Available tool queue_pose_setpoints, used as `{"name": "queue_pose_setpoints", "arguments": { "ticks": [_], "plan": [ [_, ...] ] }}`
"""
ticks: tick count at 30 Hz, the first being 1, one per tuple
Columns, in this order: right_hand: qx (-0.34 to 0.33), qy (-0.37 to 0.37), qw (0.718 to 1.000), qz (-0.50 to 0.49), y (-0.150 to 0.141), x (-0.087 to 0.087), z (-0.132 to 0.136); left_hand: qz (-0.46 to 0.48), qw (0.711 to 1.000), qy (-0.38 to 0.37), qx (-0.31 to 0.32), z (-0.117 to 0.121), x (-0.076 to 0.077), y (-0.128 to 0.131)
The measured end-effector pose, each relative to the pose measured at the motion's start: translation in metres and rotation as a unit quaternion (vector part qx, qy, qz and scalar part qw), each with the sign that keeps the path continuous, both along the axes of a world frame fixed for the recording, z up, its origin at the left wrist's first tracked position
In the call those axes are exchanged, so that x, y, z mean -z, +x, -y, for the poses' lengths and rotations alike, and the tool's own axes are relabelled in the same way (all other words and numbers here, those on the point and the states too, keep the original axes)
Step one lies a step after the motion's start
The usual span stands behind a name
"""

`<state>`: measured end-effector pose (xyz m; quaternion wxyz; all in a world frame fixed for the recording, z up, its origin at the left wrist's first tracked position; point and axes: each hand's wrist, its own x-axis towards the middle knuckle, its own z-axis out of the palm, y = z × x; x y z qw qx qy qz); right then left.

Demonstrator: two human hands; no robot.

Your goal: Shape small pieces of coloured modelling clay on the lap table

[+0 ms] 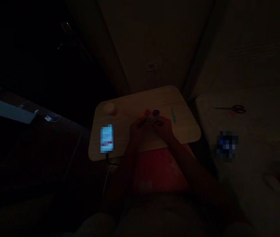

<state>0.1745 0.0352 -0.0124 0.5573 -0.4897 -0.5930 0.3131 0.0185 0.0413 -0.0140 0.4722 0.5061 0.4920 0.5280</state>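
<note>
The scene is very dark. My left hand (137,128) and my right hand (163,126) meet over a small wooden lap table (184,131), fingers curled together around something small that I cannot make out. Just beyond the fingertips lie small coloured lumps: a red one (147,112), a purple one (156,112) and an orange one (142,114). A greenish bit (148,119) shows between the hands. A thin blue stick-like tool (174,116) lies to the right of my right hand.
A lit phone (106,138) lies on the table's left front part, with a cable running down. A small round pot (109,108) stands at the back left. Scissors (231,108) and a dark blurred object (226,144) rest on the pale surface to the right.
</note>
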Motion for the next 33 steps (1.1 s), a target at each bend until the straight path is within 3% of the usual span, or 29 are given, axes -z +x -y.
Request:
{"name": "queue_pose_setpoints", "arguments": {
  "ticks": [7,18,22,26,33],
  "plan": [
    [-0.022,-0.028,0.999,-0.041,0.000,0.008,-0.004,0.038,0.999,-0.013,0.021,-0.001,0.000,0.001],
    [-0.015,0.077,0.996,0.052,0.003,0.006,-0.007,0.025,0.996,0.081,0.031,0.007,-0.005,0.007],
    [-0.011,0.042,0.998,0.034,0.003,0.007,-0.006,0.017,0.997,0.072,0.013,0.002,0.002,0.004],
    [-0.054,-0.008,0.998,0.015,0.002,0.010,-0.006,-0.034,0.997,0.062,-0.001,-0.003,0.008,-0.002],
    [-0.065,-0.002,0.997,0.043,0.001,0.008,-0.006,-0.015,0.998,0.064,-0.004,-0.001,0.005,-0.002]
  ]
}}
